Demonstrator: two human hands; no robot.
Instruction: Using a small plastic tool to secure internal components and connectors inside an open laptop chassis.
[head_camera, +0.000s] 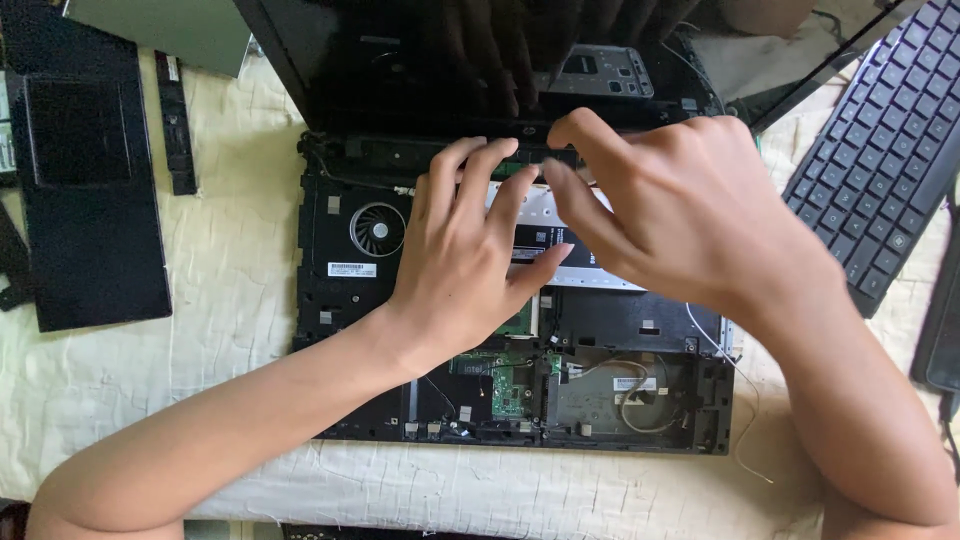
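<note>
- Laptop base (330, 290), opened up with its top cover off, sits in the middle of a cream quilted cloth (230, 260), screen (400, 60) tilted back at the far edge.
- Head view, only one we get: both hands are down over the middle of the chassis, near the hinge strip.
- Left hand (465, 250) lies spread, fingers fanned fairly wide and resting on the innards, not gripping anything I can see.
- Right hand (680, 215) is curled, thumb and forefinger drawn close together like a pinch just over the silvery plate (540, 205). Can't tell if there's something tiny between them, too small and hidden.
- My take on doing this bit well: keep the left hand flat as a brace so the base doesn't slide on the cloth, and work small with the fingertips. Loose white wire (735, 400) trails off the right side, so I'd mind it.
- Counts: one cooling fan (378, 229), one green circuit board (510, 385) near the front edge, two hands.
- Off the machine: one detached keyboard (880, 150) on the right, one black palmrest panel (85, 180) on the left, one narrow black strip (175, 125) beside it.
</note>
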